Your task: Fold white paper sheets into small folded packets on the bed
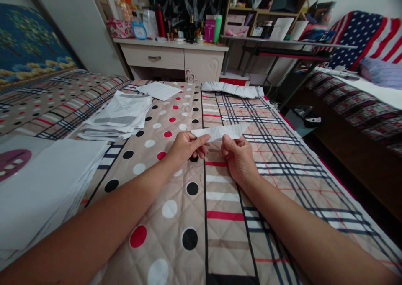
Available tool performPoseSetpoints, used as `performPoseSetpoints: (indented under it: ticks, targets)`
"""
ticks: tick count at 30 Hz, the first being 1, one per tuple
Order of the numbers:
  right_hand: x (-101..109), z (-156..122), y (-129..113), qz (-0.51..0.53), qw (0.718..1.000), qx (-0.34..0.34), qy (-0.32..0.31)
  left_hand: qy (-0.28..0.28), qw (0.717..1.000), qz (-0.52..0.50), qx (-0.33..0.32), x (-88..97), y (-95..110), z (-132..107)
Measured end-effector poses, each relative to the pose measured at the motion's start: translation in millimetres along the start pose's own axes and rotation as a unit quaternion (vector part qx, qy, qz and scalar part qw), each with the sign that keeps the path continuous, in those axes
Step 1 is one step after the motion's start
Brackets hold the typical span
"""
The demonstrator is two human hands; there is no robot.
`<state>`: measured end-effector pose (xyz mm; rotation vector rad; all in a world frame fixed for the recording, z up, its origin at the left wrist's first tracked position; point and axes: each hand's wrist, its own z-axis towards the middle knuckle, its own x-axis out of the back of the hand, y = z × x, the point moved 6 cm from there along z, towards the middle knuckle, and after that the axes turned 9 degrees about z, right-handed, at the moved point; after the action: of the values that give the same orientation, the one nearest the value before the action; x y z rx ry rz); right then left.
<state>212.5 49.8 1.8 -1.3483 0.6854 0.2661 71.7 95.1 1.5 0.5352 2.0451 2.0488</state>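
A narrow strip of white paper [228,131], creased crosswise in fine folds, is stretched between my two hands above the bed. My left hand [190,145] pinches its left end between thumb and fingers. Near the strip's lower edge, right of the middle, my right hand [237,155] grips it with thumb and curled fingers. Beyond the hands, a row of pleated white paper [232,89] lies across the far part of the patterned bedspread [220,230].
To my left lie a stack of printed sheets [117,113], a large pile of white paper [50,188] and a loose white sheet [160,90]. A cream dresser [153,57] with bottles and a blue clock [139,29] stands past the bed. A metal-legged desk [282,42] is at the right.
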Motion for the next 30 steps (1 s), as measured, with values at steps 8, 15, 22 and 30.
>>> performPoseSetpoints:
  ticks: [8, 15, 22, 30]
  targets:
    - [-6, -6, 7, -0.062, 0.997, -0.028, -0.043, -0.037, 0.998, 0.049, -0.033, -15.1, 4, -8]
    - [20, 12, -13, -0.098, 0.994, 0.040, 0.039, -0.047, 0.992, 0.115, -0.005, 6.0, -1, -3]
    - [47, 31, -36, -0.159, 0.978, 0.126, 0.049, 0.054, 0.959, 0.271, -0.054, 45.1, -6, 11]
    - [18, 22, -24, -0.343, 0.923, 0.159, -0.075, 0.039, 0.847, 0.478, -0.231, 35.1, 4, 14]
